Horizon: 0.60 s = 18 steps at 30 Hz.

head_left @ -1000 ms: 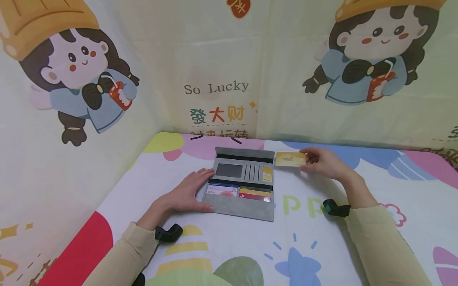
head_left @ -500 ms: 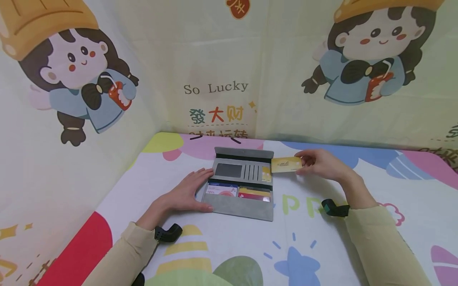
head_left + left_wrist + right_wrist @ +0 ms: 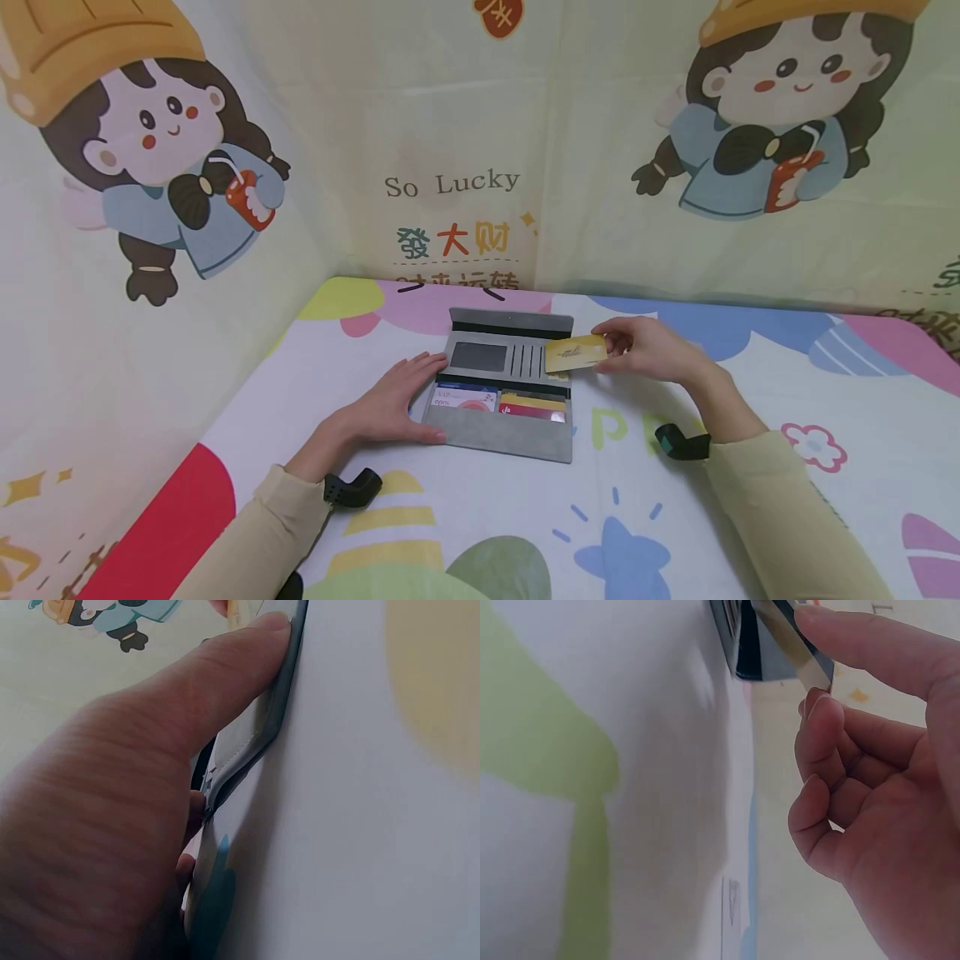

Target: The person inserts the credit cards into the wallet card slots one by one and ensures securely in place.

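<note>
A grey bifold card wallet (image 3: pixel 510 440) lies unfolded on the table. Its lower half carries a white-and-pink card (image 3: pixel 465 399) and a gold-and-red card (image 3: pixel 534 408) in pockets; the upper half has a dark window (image 3: pixel 478 357) and several slits. My left hand (image 3: pixel 390 404) rests at the wallet's left side, fingers extended, its thumb (image 3: pixel 240 656) pressing the lower edge. With thumb and fingers my right hand (image 3: pixel 652 352) pinches the right end of a gold card (image 3: pixel 573 353), tilted over the right part of the upper half. It overlaps another gold card there, mostly hidden.
A cartoon-printed cloth (image 3: pixel 637 517) covers the table. Behind it hangs a printed backdrop (image 3: pixel 592 167), meeting the table's back edge just past the wallet. Black wrist cameras (image 3: pixel 354 489) are strapped at both sleeves.
My right hand has carried the gold card left and slightly down, from beside the wallet to over its upper right part. The left hand and the wallet have stayed in place.
</note>
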Tool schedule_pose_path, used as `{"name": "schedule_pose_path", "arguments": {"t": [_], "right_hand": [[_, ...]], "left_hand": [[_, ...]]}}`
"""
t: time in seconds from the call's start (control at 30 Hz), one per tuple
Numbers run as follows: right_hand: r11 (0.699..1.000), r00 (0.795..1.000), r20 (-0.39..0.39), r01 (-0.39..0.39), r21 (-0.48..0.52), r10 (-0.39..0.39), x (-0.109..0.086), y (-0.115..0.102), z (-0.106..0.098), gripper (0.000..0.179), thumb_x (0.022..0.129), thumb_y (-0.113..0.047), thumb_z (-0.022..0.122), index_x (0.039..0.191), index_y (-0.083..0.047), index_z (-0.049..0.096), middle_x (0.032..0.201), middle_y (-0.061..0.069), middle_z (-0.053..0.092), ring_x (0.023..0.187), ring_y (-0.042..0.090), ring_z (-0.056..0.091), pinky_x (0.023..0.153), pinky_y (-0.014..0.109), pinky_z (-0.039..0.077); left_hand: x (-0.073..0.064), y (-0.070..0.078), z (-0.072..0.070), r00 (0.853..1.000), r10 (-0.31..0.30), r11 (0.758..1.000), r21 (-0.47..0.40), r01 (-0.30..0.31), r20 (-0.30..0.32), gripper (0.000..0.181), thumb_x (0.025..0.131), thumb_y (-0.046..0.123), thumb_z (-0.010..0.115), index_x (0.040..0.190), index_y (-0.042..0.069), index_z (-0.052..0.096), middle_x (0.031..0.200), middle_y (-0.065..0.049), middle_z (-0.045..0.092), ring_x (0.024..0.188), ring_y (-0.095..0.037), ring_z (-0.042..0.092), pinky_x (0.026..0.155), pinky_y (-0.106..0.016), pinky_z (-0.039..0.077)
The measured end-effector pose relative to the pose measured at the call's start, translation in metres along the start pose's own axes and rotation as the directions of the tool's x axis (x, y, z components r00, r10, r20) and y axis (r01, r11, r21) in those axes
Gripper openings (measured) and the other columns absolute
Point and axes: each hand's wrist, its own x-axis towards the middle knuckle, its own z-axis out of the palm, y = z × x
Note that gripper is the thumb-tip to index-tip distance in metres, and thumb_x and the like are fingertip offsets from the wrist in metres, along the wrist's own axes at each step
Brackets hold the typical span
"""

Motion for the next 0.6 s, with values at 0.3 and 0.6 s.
{"name": "schedule_pose_path", "arguments": {"t": [0.3, 0.6], "right_hand": [[0.999, 0.999, 0.008, -0.039, -0.014, 0.039, 0.005, -0.005, 0.009, 0.053, 0.08, -0.012, 0.083, 0.124, 0.009, 0.063, 0.093, 0.008, 0.059, 0.086, 0.024, 0.053, 0.073, 0.034, 0.047], [0.999, 0.999, 0.019, -0.043, -0.007, 0.043, 0.005, -0.01, 0.011, 0.051, 0.079, -0.013, 0.083, 0.12, 0.01, 0.063, 0.091, 0.008, 0.06, 0.083, 0.024, 0.053, 0.073, 0.034, 0.047]], "left_hand": [[0.0, -0.001, 0.0, 1.0, 0.001, 1.0, -0.005, -0.001, 0.001, 0.107, 0.077, 0.057, 0.078, 0.158, 0.007, 0.03, 0.165, -0.008, 0.025, 0.153, -0.03, 0.01, 0.122, -0.052, 0.006], [0.0, 0.0, 0.0, 1.0, 0.006, 1.0, -0.005, -0.006, -0.004, 0.107, 0.076, 0.056, 0.079, 0.158, 0.007, 0.031, 0.165, -0.009, 0.025, 0.153, -0.031, 0.011, 0.122, -0.053, 0.006]]}}
